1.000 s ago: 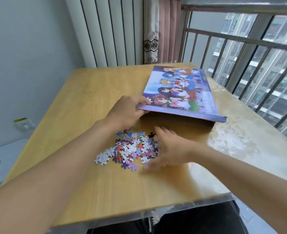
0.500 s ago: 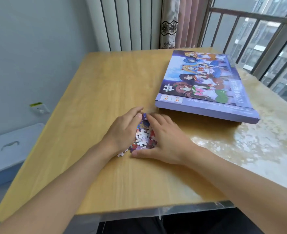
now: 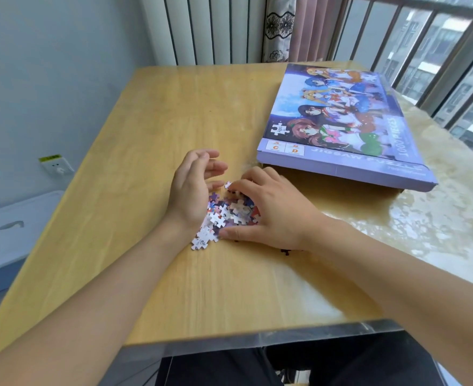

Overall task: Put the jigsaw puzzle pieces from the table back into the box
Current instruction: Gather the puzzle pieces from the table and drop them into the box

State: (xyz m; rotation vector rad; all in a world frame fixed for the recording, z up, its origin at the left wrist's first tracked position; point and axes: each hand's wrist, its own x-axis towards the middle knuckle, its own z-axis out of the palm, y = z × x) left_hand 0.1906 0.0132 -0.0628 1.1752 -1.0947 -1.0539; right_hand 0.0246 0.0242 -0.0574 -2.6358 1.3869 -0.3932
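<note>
A person's two bare hands are closing in on a small heap of jigsaw puzzle pieces point(image 3: 229, 213) lying on a wooden table point(image 3: 152, 129), with the puzzle box point(image 3: 338, 126) as the fixed landmark of the scene. The heap is sitting in front of the box's near-left corner, close to it but not touching. The left hand point(image 3: 192, 190) is standing on edge against the side of the heap farther from the box, fingers loosely spread and gently curved, holding nothing. The right hand point(image 3: 268, 215) is arching over the side of the heap nearer the box, its fingers curling onto the pieces and its fingertips point(image 3: 234, 186) lifting one pale piece at the heap's far edge — whether it is pinching that piece or merely tipping it cannot be told. A few stray pieces point(image 3: 202, 240) are trailing out of the heap on the side away from the box, and a few dark pieces point(image 3: 285, 251) are showing under the right wrist.

The box is lying flat with its printed lid on, its long axis running away from the person and slightly rightward; a brown tray edge is peeking out under the lid's near end. From the hands, the box lies ahead and to the right — the right hand being the nearer one. Judging by this, the scooped pieces will have to travel toward that near end, and the lid probably has to come up first.
</note>
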